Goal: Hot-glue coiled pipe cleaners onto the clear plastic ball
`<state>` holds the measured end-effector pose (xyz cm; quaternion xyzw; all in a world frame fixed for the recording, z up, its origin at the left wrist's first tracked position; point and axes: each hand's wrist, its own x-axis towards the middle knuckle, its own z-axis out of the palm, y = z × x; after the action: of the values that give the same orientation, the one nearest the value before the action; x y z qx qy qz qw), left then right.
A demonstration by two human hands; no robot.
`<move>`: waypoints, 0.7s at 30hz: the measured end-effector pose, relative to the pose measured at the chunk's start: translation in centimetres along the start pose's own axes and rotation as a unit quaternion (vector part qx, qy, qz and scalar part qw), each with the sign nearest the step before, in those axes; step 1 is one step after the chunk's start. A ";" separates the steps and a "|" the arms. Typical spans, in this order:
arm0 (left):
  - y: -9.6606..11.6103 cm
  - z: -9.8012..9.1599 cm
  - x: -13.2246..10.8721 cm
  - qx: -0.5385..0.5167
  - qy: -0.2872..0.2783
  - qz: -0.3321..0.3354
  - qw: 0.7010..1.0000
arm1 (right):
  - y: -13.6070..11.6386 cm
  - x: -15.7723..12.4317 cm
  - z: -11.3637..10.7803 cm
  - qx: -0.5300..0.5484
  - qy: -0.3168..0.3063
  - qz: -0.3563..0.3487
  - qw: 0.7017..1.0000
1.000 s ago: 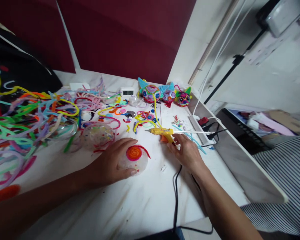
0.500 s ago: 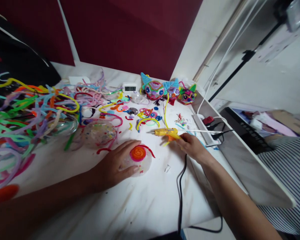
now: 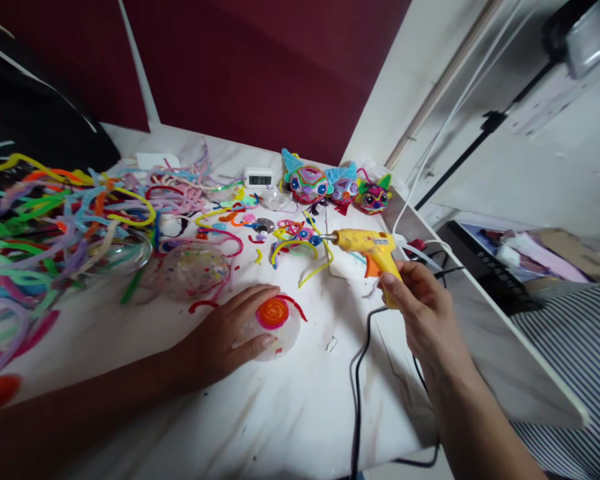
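Observation:
My right hand (image 3: 424,303) grips a yellow hot glue gun (image 3: 363,241) by its handle, above the table, with the metal nozzle pointing left. Its orange trigger (image 3: 372,267) is visible in front of the fingers. On the table, my left hand (image 3: 225,330) is wrapped round the left side of a clear plastic ball (image 3: 286,339). A flat orange spiral with a pink rim (image 3: 273,312) sits on top of that ball, and a red pipe cleaner piece (image 3: 297,308) curves along its upper right. Another clear ball (image 3: 193,270) with coloured bits lies beyond my left hand.
A tangle of pipe cleaners (image 3: 75,213) covers the left side. Three decorated fish-like balls (image 3: 307,185) and a small digital clock (image 3: 259,178) stand at the back. A black cord (image 3: 359,393) runs down the table's front. A person's striped clothing (image 3: 575,353) shows at right.
My right hand has lifted the glue gun off the table and turned it handle-down, to the right. A yellow pipe cleaner near it has shifted. My left hand stays on the ball.

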<state>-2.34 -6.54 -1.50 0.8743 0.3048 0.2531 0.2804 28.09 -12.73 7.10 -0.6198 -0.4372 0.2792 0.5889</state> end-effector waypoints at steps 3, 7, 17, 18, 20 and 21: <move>-0.1 0.1 0.0 0.006 0.004 0.001 1.000 | -0.6 -0.6 0.0 0.078 0.023 0.023 0.996; -0.2 0.2 0.0 -0.008 0.004 0.004 1.000 | -1.2 -1.9 -0.5 0.078 0.016 0.048 0.996; 0.2 0.0 -0.1 -0.025 -0.002 -0.004 1.000 | 1.3 -5.6 -0.6 -0.003 -0.124 0.027 0.992; 0.3 0.0 -0.1 -0.025 -0.001 -0.001 1.000 | 1.7 -5.8 -0.4 -0.006 -0.132 0.030 0.991; 0.2 0.0 -0.2 -0.024 0.000 0.001 1.000 | 2.1 -6.2 0.0 0.000 -0.144 0.032 0.989; 0.1 0.0 -0.2 -0.023 0.000 0.002 1.000 | 2.3 -6.3 0.1 0.002 -0.147 0.025 0.989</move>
<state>-2.48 -6.78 -1.43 0.8683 0.2968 0.2609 0.2999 25.56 -17.98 3.74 -0.5815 -0.5026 0.3828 0.5126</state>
